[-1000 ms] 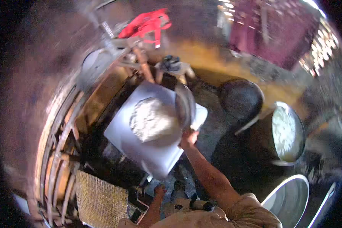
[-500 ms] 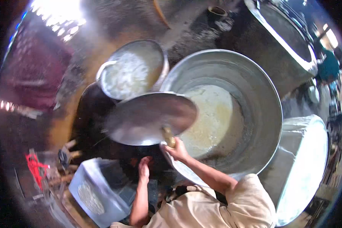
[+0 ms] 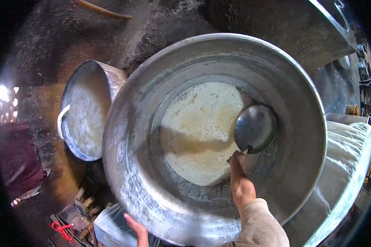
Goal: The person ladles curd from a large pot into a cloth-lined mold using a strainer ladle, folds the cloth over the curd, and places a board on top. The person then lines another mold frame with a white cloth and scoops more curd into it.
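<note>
A wide, deep metal vat (image 3: 292, 181) fills the middle of the head view. In its bottom lies a pale, lumpy liquid (image 3: 206, 107), partly in shadow. My right hand (image 3: 236, 159) reaches down inside the vat, closed around the short handle of a round, dark metal wok (image 3: 255, 128). The wok is low in the vat, at the right edge of the pale liquid. My left hand (image 3: 137, 229) is by the vat's near-left outer side, its fingers stretched out; whether it presses on the metal I cannot tell.
A smaller metal pot (image 3: 116, 76) with a white handle and whitish liquid stands left of the vat. A cloth-covered tub (image 3: 338, 164) is at the right. Below left are a light plastic bin (image 3: 109, 228) and a red object (image 3: 62, 231). A large container (image 3: 284, 29) stands behind.
My right hand has carried the wok from above the vat's left rim down into the vat, to the right. The view has shifted closer over the vat; my left hand now lies near its rim.
</note>
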Available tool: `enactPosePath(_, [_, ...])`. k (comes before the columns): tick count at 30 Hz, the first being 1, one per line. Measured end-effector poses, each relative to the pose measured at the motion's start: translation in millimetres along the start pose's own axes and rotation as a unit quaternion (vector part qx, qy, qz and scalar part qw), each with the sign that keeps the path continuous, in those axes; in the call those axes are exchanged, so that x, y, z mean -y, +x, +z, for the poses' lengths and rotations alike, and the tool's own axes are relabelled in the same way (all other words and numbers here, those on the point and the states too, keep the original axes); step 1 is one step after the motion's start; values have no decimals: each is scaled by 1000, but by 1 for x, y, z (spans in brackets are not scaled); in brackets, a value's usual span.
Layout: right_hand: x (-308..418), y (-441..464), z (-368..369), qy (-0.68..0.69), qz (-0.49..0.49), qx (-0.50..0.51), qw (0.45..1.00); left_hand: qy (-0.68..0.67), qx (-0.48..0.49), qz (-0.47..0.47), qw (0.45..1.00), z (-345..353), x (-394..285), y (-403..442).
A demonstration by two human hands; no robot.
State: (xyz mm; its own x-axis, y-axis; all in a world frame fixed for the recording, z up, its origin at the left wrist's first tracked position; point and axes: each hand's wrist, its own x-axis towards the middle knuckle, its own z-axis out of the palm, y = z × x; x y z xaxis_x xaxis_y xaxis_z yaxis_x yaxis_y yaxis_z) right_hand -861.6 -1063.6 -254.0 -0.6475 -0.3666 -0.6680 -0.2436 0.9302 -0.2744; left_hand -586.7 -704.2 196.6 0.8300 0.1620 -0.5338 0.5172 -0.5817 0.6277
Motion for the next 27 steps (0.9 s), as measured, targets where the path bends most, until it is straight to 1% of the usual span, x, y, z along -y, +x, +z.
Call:
enactPosePath(1, [-2,27,26,-19,8,-52,998,26,-37,-2,999,6,-8,-7])
enactPosePath(2, [18,7,30,-81,-24,-56,995,33,-39,-7,999,3,-1,-3])
enactPosePath(3, [52,-33,30,-140,-58,-58,987,48,-68,26,996,-8,12,3])
enactPosePath(4, [76,-58,40,-136,-85,-69,985,62,-95,60,992,-14,22,7])
enactPosePath(5, [87,-70,50,-134,-112,-80,981,66,-99,56,991,-15,30,6])
enactPosePath(6, [87,-70,60,-139,-111,-77,981,108,-163,93,976,-15,36,3])
enactPosePath(7, [87,-71,72,-93,-111,55,988,149,-226,132,954,-13,36,1])
enactPosePath(8, [81,-67,84,-45,-107,186,976,255,-151,117,948,-7,16,-11])
enactPosePath(9, [74,-64,89,-49,-106,190,975,257,-156,114,947,-32,45,1])
enactPosePath(10, [71,-65,91,22,-105,320,941,479,-138,174,849,-37,43,10])
enactPosePath(11, [70,-67,95,93,-101,442,886,355,-163,132,911,-39,47,6])
enactPosePath(12, [73,-68,97,77,-28,446,891,294,-168,101,935,-38,51,5])
enactPosePath(13, [75,-71,99,75,-32,452,888,248,-166,80,951,-25,38,2])
enactPosePath(15, [74,-75,95,18,-19,471,882,144,-159,39,976,-4,15,-3])
enactPosePath(17, [66,-77,85,79,16,537,840,-23,-144,6,989,21,-8,-14])
enactPosePath(18, [62,-85,75,73,-32,544,836,-121,-136,-5,983,36,-23,-21])
enactPosePath(19, [61,-96,61,67,-81,548,830,-46,-138,-13,989,23,-16,-16])
enactPosePath(20, [66,-113,43,44,-68,551,831,30,-140,-21,989,11,-9,-11])
enactPosePath(21, [70,-128,23,20,-56,552,832,195,-137,-40,970,2,-1,-8])
enactPosePath(23, [70,-147,-17,-45,-107,568,814,220,-135,17,966,18,-22,-16])
enactPosePath(24, [77,-157,-37,-51,-129,567,812,175,-107,53,977,23,-37,-19])
enactPosePath(26, [83,-192,-95,-100,-76,548,827,114,-61,114,985,18,-53,-23])
enactPosePath(27, [89,-205,-123,-107,-94,544,827,96,-43,143,984,15,-52,-22])
